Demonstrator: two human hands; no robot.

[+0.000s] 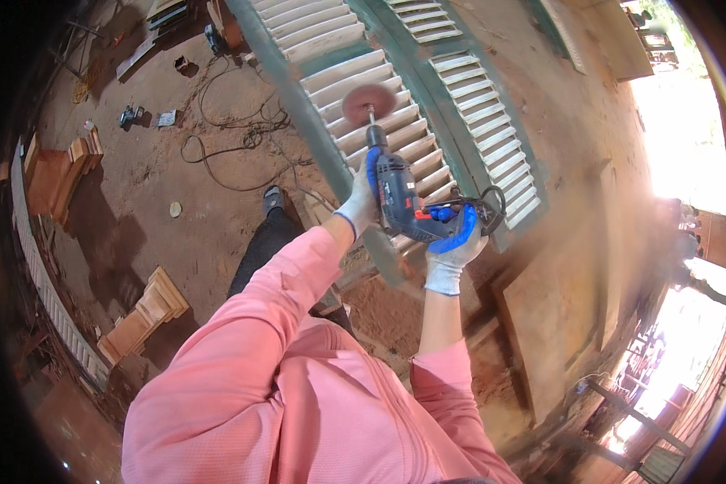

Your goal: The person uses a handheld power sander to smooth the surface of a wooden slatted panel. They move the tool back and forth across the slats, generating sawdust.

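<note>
Both my hands, in white gloves with blue palms, hold a dark blue power drill (pixel 398 194). My left hand (pixel 361 194) wraps the front of its body near the chuck. Around the rear handle my right hand (pixel 458 238) is closed, close to a looped black cord (pixel 494 208). A round reddish sanding disc (pixel 369 105), blurred, is fitted in the chuck. It lies over the pale slats of a green-framed louvered shutter (pixel 415 137); whether it touches them I cannot tell.
A black cable (pixel 250 139) coils on the dusty floor to the left. Carved wooden pieces (pixel 60 173) and a stepped wooden moulding (pixel 149 315) lie farther left. Boards (pixel 557 323) lean at the right. My foot (pixel 273 198) stands beside the shutter.
</note>
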